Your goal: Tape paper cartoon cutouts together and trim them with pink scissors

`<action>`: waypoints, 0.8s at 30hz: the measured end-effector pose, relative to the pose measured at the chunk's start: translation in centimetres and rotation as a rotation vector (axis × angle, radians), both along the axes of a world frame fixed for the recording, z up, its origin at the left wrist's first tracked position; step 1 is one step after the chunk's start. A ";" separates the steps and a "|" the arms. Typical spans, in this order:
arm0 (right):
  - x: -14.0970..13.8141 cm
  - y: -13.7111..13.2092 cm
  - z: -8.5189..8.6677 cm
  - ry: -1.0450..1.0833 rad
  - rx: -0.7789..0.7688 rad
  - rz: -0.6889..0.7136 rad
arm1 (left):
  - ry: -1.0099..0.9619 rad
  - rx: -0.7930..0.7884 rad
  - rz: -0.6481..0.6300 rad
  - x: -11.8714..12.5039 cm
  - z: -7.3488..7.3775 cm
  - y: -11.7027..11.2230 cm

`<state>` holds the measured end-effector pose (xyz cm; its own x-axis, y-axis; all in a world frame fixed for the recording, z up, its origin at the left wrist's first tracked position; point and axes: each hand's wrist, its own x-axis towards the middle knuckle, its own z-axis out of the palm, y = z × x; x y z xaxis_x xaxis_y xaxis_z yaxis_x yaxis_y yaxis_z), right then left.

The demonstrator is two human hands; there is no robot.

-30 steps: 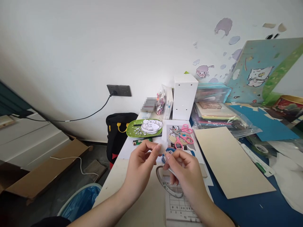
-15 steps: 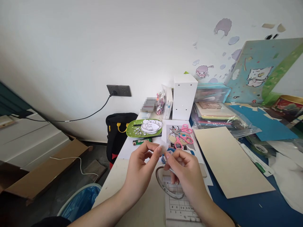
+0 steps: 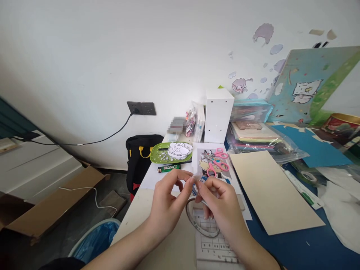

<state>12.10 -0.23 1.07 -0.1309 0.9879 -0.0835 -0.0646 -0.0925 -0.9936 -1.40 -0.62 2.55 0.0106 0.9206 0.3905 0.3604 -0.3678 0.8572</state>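
Above the pale surface (image 3: pixel 153 234), near the pink-handled scissors (image 3: pixel 217 162), we pinch a small whitish translucent scrap (image 3: pixel 196 176) between left hand (image 3: pixel 168 204) and right hand (image 3: pixel 222 205), fingertips pressed together. Light, even pressure at its edges seems best, lest it crease.

Scrap (image 3: pixel 197 175): whitish. Scissors (image 3: pixel 216 162), at its 2 o'clock: pink handles. Tray (image 3: pixel 159 155), 10 o'clock: green. Card sheet (image 3: pixel 270 187), 3 o'clock: plain beige.
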 end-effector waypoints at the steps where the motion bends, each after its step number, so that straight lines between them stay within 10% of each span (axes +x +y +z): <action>1: 0.1 -0.2 0.2 -0.024 0.048 0.011 | 0.003 0.019 -0.013 -0.1 -0.1 0.0; 6: 2.2 -1.8 1.8 -0.404 0.863 -0.098 | -0.298 0.090 -0.131 -0.4 -0.3 -0.4; 11: 4.7 -1.6 2.4 -0.843 1.543 -0.127 | -0.529 -0.243 -0.267 -0.2 0.5 0.0; 17: 5.4 0.9 2.1 -0.937 1.659 -0.102 | -0.656 -0.680 -0.410 -0.1 1.0 0.4; 24: 5.4 1.1 2.3 -0.952 1.682 -0.063 | -0.650 -0.829 -0.617 -0.6 0.9 0.7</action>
